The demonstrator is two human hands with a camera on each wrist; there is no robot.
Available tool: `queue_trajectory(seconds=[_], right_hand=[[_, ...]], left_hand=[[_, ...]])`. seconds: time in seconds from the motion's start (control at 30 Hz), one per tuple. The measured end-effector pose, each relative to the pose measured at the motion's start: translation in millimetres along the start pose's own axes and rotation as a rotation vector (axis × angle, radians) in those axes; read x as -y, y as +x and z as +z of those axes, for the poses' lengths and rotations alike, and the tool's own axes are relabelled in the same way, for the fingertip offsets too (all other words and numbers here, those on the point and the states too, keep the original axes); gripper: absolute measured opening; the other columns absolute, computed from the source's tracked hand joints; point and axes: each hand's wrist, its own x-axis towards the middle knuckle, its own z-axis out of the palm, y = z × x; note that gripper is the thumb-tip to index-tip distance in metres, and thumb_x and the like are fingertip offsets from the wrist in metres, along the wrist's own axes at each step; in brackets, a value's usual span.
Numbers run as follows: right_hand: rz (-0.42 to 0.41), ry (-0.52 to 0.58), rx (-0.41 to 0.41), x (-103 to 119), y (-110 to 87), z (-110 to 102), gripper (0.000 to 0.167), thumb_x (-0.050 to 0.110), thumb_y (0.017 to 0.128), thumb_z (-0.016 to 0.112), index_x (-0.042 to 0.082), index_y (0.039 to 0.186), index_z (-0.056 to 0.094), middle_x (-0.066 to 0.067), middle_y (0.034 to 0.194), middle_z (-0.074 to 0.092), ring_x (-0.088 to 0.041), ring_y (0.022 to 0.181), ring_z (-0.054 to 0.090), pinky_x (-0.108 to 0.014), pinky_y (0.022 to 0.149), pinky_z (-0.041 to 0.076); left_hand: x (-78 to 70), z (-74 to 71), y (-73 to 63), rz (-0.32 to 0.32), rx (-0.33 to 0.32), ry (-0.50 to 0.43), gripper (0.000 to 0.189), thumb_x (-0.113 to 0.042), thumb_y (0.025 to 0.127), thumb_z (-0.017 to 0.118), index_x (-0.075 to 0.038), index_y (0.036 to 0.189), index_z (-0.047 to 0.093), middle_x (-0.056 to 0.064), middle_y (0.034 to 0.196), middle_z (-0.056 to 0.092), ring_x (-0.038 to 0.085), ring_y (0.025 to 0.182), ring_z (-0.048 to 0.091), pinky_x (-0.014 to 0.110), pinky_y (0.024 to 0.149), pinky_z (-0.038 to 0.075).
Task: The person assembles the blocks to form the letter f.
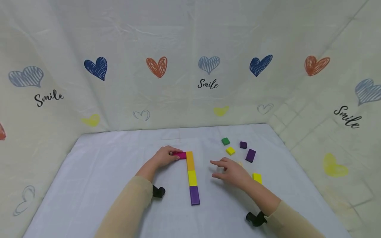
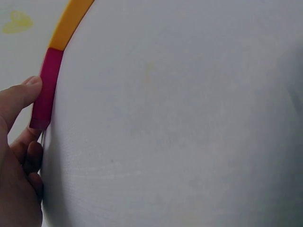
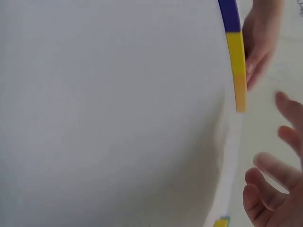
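My left hand (image 1: pixel 163 157) pinches a magenta block (image 1: pixel 180 155) between thumb and fingers. Its right end meets the top of an upright-running row lying flat on the cloth: an orange block (image 1: pixel 190 161), a yellow block (image 1: pixel 192 178) and a purple block (image 1: pixel 194 195), end to end. In the left wrist view, the thumb lies on the magenta block (image 2: pixel 47 90) beside the orange block (image 2: pixel 71 23). To the right of the row, my right hand (image 1: pixel 235 172) has its fingers spread and holds nothing; the right wrist view shows this hand (image 3: pixel 279 194) with loosely bent fingers.
Right of the row lie loose blocks: a green one (image 1: pixel 225 141), a small yellow one (image 1: pixel 230 151), a small dark purple one (image 1: pixel 243 145), a larger purple one (image 1: pixel 250 155) and a yellow one (image 1: pixel 257 178) partly behind my right hand. A heart-printed curtain (image 1: pixel 178 96) borders the white-clothed table (image 1: pixel 89 185).
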Motion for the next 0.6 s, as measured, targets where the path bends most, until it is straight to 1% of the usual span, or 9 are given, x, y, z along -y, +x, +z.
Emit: queue_trajectory(seconds=[0.23, 0.33, 0.5, 0.6], right_hand=[[0.033, -0.009, -0.043, -34.5, -12.3, -24.2, 0.057, 0.042, 0.084, 0.078, 0.025, 0.136, 0.063, -0.001, 0.114, 0.061, -0.018, 0.092, 0.055, -0.032, 0.073, 0.048], [0.071, 0.000, -0.060, -46.0, -16.7, -32.8, 0.057, 0.043, 0.085, 0.077, 0.023, 0.136, 0.063, -0.003, 0.115, 0.061, -0.021, 0.096, 0.056, -0.035, 0.076, 0.050], [0.142, -0.018, -0.056, -55.8, -22.3, -41.5, 0.061, 0.050, 0.085, 0.074, 0.021, 0.137, 0.062, -0.006, 0.118, 0.061, -0.025, 0.099, 0.056, -0.038, 0.077, 0.052], [0.163, -0.040, -0.041, -58.1, -22.6, -42.6, 0.062, 0.052, 0.086, 0.072, 0.020, 0.138, 0.061, -0.012, 0.123, 0.060, -0.027, 0.100, 0.056, -0.044, 0.080, 0.053]], left_hand=[[-0.1, -0.2, -1.0, -0.008, 0.003, -0.014, 0.030, -0.030, 0.094, 0.069, -0.034, 0.123, 0.071, 0.002, 0.119, 0.061, 0.024, 0.109, 0.048, 0.044, 0.094, 0.046], [-2.5, -0.6, -1.7, -0.008, 0.005, -0.014, 0.030, -0.030, 0.094, 0.069, -0.034, 0.123, 0.071, 0.002, 0.120, 0.061, 0.024, 0.109, 0.048, 0.043, 0.094, 0.046], [-6.5, -1.3, -2.5, -0.027, 0.007, -0.008, 0.029, -0.029, 0.094, 0.069, -0.034, 0.123, 0.071, 0.002, 0.119, 0.061, 0.024, 0.109, 0.048, 0.044, 0.094, 0.047], [-7.6, -1.4, -1.5, -0.046, 0.008, 0.002, 0.029, -0.028, 0.094, 0.069, -0.033, 0.122, 0.071, 0.002, 0.121, 0.061, 0.025, 0.111, 0.050, 0.045, 0.097, 0.046]])
